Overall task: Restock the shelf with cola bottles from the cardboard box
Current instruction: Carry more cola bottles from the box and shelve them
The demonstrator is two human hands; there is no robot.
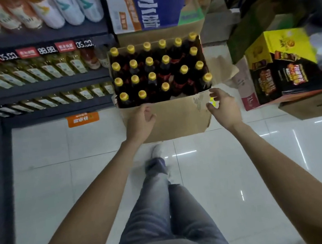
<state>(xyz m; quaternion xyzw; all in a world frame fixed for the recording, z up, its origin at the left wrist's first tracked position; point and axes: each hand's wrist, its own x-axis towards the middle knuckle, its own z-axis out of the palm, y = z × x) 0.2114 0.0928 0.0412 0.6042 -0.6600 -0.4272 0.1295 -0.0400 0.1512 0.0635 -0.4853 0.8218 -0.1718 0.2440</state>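
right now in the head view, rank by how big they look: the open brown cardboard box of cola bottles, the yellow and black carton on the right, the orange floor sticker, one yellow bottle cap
1. Open brown cardboard box
2. Yellow and black carton, though it lies farther off, so unsure
3. Orange floor sticker
4. Yellow bottle cap

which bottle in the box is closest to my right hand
The bottle at the box's near right corner. Its yellow cap sits just above your right hand; every other cap is farther left or farther back.
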